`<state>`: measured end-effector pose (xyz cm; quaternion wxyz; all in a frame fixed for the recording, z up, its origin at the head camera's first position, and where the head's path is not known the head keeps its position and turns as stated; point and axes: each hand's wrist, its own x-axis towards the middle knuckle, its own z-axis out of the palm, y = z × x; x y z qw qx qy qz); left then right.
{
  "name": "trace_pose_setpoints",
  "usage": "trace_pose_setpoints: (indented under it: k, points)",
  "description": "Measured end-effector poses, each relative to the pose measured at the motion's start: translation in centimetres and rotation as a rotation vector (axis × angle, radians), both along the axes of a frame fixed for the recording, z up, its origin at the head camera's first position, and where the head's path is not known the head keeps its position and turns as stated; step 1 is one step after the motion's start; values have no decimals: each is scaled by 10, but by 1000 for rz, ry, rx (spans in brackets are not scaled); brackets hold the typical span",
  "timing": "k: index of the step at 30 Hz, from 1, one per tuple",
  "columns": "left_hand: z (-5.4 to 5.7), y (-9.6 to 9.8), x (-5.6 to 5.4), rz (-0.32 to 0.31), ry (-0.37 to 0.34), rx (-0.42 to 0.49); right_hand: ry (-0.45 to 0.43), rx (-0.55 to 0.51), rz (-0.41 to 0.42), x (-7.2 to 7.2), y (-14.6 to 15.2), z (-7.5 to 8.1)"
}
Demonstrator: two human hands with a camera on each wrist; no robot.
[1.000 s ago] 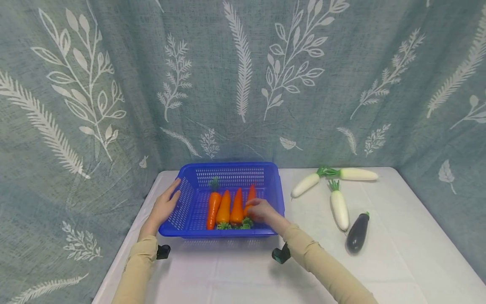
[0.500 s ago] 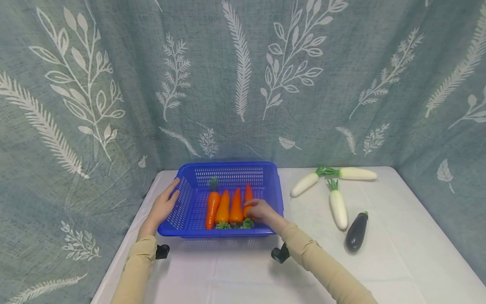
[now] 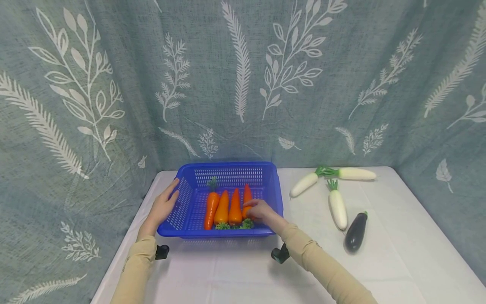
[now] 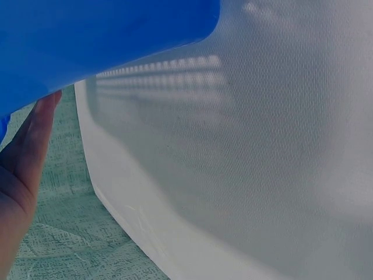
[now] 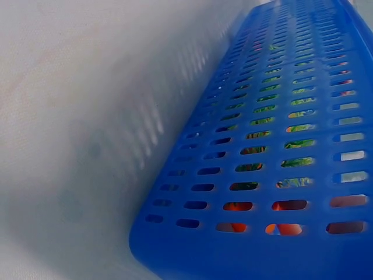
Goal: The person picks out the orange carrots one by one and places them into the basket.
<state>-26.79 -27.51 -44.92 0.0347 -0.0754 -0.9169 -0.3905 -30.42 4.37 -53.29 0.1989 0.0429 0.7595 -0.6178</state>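
Observation:
A blue plastic basket point(image 3: 273, 181) with slotted walls holds several orange carrots lying side by side. Most have their green tops toward the near wall; the leftmost carrot point(image 3: 211, 211) has its top toward the far wall. My right hand point(image 3: 261, 211) reaches in over the near right corner and holds the rightmost carrot point(image 3: 247, 193) near its thick end, covering part of it. My left hand point(image 3: 162, 207) rests against the basket's left rim with extended fingers. In the left wrist view, fingers point(image 4: 38, 137) reach up to the blue rim. The right wrist view shows only the slotted wall point(image 5: 262, 146).
To the right of the basket lie several white radishes, the nearest radish point(image 3: 338, 209) beside a dark eggplant point(image 3: 356, 233). All rest on a white-covered table point(image 3: 243, 274). A leaf-patterned curtain point(image 3: 224, 84) hangs along the back and sides.
The rightmost carrot has shifted left with my right hand on it, its tip now closer to the neighbouring carrot. My left hand has stayed at the basket rim.

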Motion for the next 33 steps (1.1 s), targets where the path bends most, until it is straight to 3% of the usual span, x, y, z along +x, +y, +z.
trace_pose_setpoints:
  k: [2, 3, 9, 11, 12, 16, 18, 21, 25, 30, 33]
  points:
    - [0, 0, 0, 1, -4, 1, -9, 38, -23, 6, -2, 13]
    - [1, 0, 0, 2, -5, 1, -9, 38, -22, 4, -2, 9]
    - [0, 0, 0, 2, -6, 5, 26, -44, 6, -42, 4, -82]
    - [0, 0, 0, 1, -5, 5, 43, -18, -8, -29, 4, -59]
    - [0, 0, -1, 1, -5, 3, 48, -2, -10, -17, 3, -40]
    - [0, -2, -2, 4, -3, -1, 80, 96, -36, 40, -5, 59]
    - [0, -2, -1, 3, -3, 0, 125, 131, -40, 50, -7, 75]
    - [1, -2, 1, 3, 1, 5, 293, 229, -43, 53, -4, 79]
    - [0, -2, 1, 2, 11, 3, 516, 275, -66, 49, 3, 73]
    - [1, -2, 2, 17, 50, -55, 602, 78, -106, 57, 18, 82]
    - [4, -1, 6, 76, 102, -124, 639, -36, -145, 65, 30, 89]
